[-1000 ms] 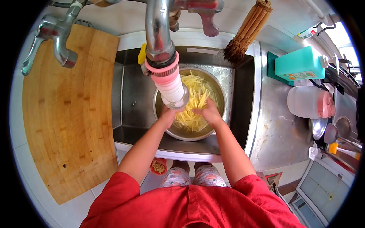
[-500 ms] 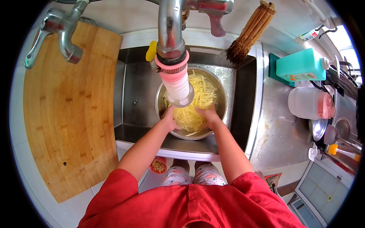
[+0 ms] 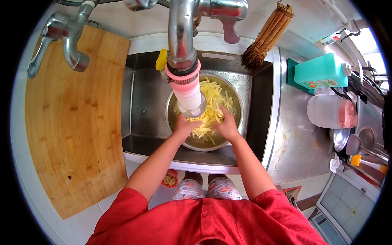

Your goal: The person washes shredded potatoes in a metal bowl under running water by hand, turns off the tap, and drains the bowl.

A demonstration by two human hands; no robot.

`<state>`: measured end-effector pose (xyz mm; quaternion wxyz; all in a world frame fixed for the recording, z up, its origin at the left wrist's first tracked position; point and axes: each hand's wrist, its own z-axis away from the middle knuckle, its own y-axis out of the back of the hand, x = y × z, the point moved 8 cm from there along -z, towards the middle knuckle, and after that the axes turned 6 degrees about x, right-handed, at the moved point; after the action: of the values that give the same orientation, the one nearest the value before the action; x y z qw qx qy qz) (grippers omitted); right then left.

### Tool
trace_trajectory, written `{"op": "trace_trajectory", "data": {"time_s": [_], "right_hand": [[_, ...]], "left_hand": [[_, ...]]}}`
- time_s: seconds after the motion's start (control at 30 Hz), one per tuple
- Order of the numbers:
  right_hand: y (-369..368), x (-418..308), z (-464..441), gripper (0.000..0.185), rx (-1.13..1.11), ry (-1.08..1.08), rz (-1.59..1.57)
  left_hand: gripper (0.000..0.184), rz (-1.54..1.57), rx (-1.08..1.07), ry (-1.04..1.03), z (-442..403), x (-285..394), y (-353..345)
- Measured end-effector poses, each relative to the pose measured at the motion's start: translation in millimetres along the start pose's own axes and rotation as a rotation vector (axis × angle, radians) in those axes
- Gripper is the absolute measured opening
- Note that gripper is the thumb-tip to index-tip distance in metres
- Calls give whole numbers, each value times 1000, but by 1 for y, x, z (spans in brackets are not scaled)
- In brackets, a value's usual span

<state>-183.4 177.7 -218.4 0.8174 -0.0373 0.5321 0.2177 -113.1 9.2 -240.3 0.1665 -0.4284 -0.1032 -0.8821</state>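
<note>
Pale yellow strips (image 3: 213, 100), cut thin, lie in water in a round metal bowl (image 3: 241, 118) inside the steel sink (image 3: 145, 96). At the bowl's lower left is my left hand (image 3: 185, 125), fingers apart against the strips, its upper part partly behind the faucet end. My right hand (image 3: 225, 125) is at the lower right side of the pile, thumb and fingers spread, with strips between it and the left hand. Neither hand is closed round the strips. The faucet (image 3: 181, 36) with its pink and white nozzle (image 3: 188, 94) hangs over the bowl's left part.
A wooden board (image 3: 73, 122) lies left of the sink, under a second faucet (image 3: 67, 36). A bamboo brush (image 3: 267, 36) hangs behind the sink. On the right stand a teal bottle (image 3: 320, 71) and a clear jug with pink lid (image 3: 326, 111). Ladles lie at far right.
Both hands have moved closer together and slightly up over the strips. The strips near the bowl's lower edge have shifted upward, so more water shows there.
</note>
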Motion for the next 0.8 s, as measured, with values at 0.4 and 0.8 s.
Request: {"op": "trace_trajectory", "data": {"time_s": [0.4, 0.8], "right_hand": [[-26, -38, -49, 74, 119, 359, 815], [-30, -20, -39, 64, 61, 213, 1114]], "left_hand": [[119, -1165, -124, -667, -33, 56, -20], [106, -1344, -197, -643, -27, 8, -41]]}}
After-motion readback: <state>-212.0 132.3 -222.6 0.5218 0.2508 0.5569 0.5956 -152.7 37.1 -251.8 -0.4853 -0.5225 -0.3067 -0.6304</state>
